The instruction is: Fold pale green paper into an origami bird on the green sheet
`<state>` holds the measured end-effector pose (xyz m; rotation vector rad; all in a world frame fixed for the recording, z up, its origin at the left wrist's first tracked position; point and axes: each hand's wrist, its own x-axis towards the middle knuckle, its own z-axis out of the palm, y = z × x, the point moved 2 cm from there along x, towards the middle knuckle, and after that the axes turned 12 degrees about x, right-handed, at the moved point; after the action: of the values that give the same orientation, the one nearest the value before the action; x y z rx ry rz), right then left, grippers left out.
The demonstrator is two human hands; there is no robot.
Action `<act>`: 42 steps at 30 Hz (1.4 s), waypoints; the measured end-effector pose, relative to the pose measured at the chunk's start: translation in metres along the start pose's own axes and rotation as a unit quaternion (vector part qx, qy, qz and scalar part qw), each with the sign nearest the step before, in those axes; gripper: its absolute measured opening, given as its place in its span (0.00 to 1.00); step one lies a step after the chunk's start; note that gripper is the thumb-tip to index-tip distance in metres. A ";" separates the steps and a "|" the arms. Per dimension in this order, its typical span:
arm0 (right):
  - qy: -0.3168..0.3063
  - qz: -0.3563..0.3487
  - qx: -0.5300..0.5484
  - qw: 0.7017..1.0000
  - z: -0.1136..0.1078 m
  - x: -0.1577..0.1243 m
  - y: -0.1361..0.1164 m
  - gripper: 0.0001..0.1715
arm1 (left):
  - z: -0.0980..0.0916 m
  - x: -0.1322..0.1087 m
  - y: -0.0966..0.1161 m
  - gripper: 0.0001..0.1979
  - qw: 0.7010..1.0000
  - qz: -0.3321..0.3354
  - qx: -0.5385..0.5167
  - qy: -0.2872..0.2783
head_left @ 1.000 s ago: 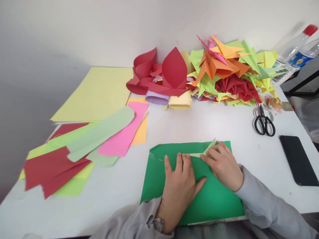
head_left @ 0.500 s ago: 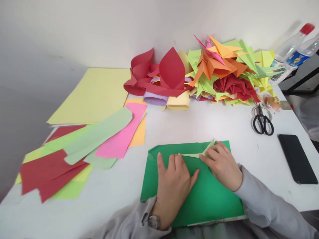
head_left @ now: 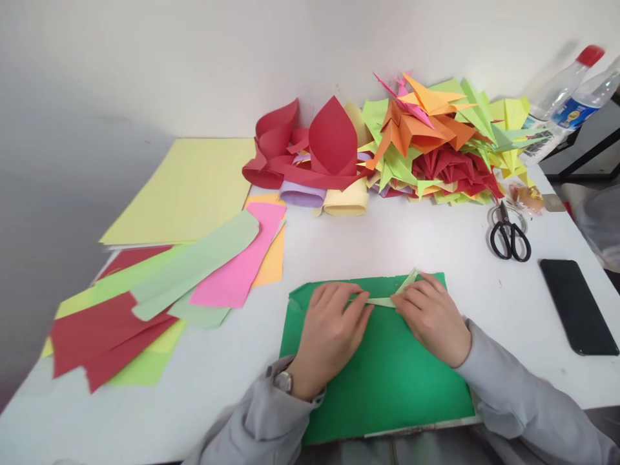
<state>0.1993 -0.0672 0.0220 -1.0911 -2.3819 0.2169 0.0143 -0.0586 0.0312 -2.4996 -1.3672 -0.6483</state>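
Note:
A narrow folded piece of pale green paper (head_left: 380,301) lies over the upper part of a green board (head_left: 387,374). My left hand (head_left: 334,332), with a watch at its wrist, pinches the paper's thin left end between thumb and fingers. At the other end, my right hand (head_left: 431,313) is closed on the paper, and a pointed flap sticks up beside its fingers. Both hands cover parts of the folded paper, so its full shape is hidden.
Loose coloured paper strips (head_left: 194,265) and a stack of yellow sheets (head_left: 184,187) lie left. Rolled red paper (head_left: 334,139) and a heap of folded paper shapes (head_left: 436,142) line the wall. Scissors (head_left: 508,239), a phone (head_left: 578,307) and plastic bottles (head_left: 571,97) are right.
My left hand's spread fingers have drawn together into a pinch on the paper's left end. The right hand stays nearly in place, still holding the paper.

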 end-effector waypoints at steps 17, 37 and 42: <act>-0.057 0.036 -0.037 0.997 -0.012 -0.002 0.003 0.11 | 0.026 -0.001 0.019 0.10 0.992 0.110 -0.049 -0.037; -0.067 0.055 0.013 0.996 -0.018 -0.004 0.014 0.04 | 0.021 0.009 0.041 0.11 0.966 0.253 0.054 -0.011; -0.071 0.029 0.018 0.997 -0.019 -0.004 0.017 0.08 | 0.025 0.011 0.034 0.11 0.974 0.227 0.007 0.010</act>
<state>0.2227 -0.0602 0.0306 -1.1636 -2.4633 0.3680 0.0547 -0.0585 0.0151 -2.6484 -0.7414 -0.5563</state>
